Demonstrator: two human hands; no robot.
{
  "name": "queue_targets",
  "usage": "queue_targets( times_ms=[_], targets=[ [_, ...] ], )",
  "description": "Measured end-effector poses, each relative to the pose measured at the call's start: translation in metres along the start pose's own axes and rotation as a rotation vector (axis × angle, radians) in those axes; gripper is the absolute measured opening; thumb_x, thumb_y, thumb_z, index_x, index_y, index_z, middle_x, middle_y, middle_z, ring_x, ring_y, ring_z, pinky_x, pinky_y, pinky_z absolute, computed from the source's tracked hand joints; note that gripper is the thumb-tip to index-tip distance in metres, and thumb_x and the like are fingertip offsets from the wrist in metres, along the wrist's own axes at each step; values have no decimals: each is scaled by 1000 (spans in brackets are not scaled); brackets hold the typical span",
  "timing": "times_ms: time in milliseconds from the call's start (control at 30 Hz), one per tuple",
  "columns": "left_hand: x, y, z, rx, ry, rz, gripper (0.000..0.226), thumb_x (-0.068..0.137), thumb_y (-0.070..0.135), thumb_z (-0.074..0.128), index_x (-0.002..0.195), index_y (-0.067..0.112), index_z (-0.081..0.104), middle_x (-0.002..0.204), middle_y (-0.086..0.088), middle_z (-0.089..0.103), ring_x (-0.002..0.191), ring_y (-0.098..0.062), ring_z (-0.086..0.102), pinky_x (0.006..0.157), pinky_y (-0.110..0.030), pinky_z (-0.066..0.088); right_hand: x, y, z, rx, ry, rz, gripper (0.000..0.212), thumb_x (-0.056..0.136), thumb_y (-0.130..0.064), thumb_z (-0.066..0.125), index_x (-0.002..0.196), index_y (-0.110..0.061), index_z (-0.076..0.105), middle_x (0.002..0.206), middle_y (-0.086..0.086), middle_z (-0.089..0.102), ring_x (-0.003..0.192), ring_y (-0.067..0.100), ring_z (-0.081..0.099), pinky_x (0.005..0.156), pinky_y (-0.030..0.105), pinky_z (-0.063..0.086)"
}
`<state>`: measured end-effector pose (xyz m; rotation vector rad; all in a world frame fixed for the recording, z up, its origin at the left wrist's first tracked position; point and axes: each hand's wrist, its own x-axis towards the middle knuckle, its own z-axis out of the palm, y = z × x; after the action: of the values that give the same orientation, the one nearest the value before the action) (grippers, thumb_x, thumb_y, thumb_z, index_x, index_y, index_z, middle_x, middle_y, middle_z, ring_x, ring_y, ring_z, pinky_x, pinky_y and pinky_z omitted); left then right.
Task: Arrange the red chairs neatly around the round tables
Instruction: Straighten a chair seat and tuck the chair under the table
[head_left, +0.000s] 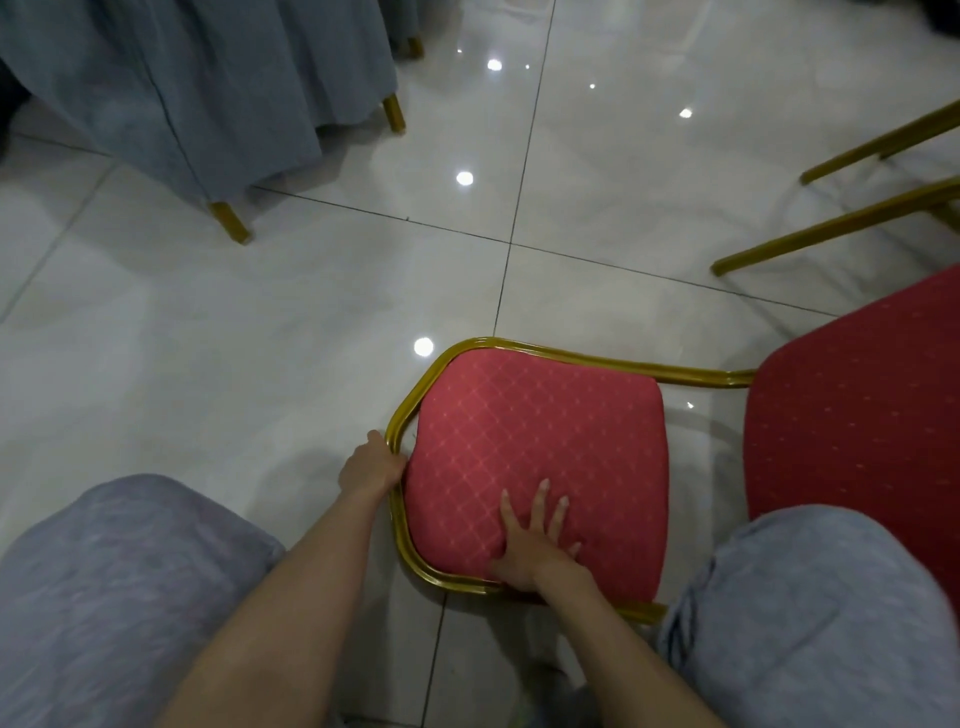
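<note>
A red chair lies tipped over on the tiled floor, its padded backrest (545, 457) facing up inside a gold metal frame (410, 410). Its red seat (862, 415) rises at the right, and its gold legs (831, 228) stick out at the upper right. My left hand (371, 465) grips the frame's left edge. My right hand (535, 540) presses flat on the red backrest with fingers spread. My knees in grey trousers frame the bottom corners.
A chair in a grey fabric cover (197, 98) with gold feet (231, 223) stands at the upper left. Glossy white floor tiles (260, 338) spread across the middle, with light reflections.
</note>
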<state>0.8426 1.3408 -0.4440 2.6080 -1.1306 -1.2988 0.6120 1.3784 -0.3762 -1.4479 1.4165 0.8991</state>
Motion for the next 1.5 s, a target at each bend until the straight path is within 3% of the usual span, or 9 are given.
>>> queue_targets(
  times_ms=[233,400,533,700,900,1100,1300,1400,1500],
  targets=[
    [4,1,0,-87,38,41,11,94,16,64,92,12,55,94,-12,64,68,-19,58,58,-29,46,-1,-8,-3,-56,-19,51,111,97,-46,62,154,-33,-31,145,18,-58,139,51,-43,115,79,2],
    [0,-4,-8,-112,35,61,28,86,10,72,69,15,51,70,-3,56,63,-18,57,56,-27,44,3,-15,3,-57,-1,103,111,99,-43,61,153,-30,-35,141,24,-60,136,56,-43,115,79,-1],
    [-17,-8,-15,-142,0,63,31,84,11,73,65,16,49,68,-2,54,74,-24,60,67,-32,52,-1,-27,4,-43,10,145,105,100,-49,55,156,-24,-30,143,33,-52,140,58,-36,117,74,-7],
    [-61,3,-61,-200,44,44,36,87,16,73,70,17,42,71,0,48,74,-20,53,50,-25,36,-44,-24,-9,57,36,11,94,101,-47,51,159,-31,-22,148,23,-53,145,47,-37,120,69,-8],
    [-148,24,-158,-132,80,11,26,85,11,73,86,9,47,81,-4,49,80,-22,51,60,-29,36,-161,-28,-33,219,203,-128,73,103,-34,54,163,-31,12,168,7,-25,157,32,-12,126,58,12],
    [-241,45,-256,-97,155,-19,37,77,11,79,73,13,42,71,-5,52,67,-22,52,53,-30,35,-287,-17,-69,277,361,-181,61,100,-33,58,157,-26,37,172,1,-6,158,28,9,124,51,26],
    [-328,64,-331,-94,119,0,46,79,10,80,108,14,44,79,-6,59,62,-17,56,50,-25,37,-397,-11,-102,319,286,-229,54,101,-29,59,153,-26,44,171,-2,14,151,21,32,120,40,35],
    [-365,76,-360,-23,80,129,70,84,8,77,138,22,35,85,-4,62,65,-17,58,57,-26,44,-443,-19,-117,335,252,-246,52,102,-30,57,152,-22,45,167,2,27,152,19,30,124,39,29],
    [-400,92,-391,-21,57,249,88,85,8,73,155,31,25,112,-2,66,79,-21,64,74,-35,53,-486,-29,-129,359,245,-258,51,103,-29,56,152,-19,46,161,4,38,147,20,37,122,36,30]
  ],
)
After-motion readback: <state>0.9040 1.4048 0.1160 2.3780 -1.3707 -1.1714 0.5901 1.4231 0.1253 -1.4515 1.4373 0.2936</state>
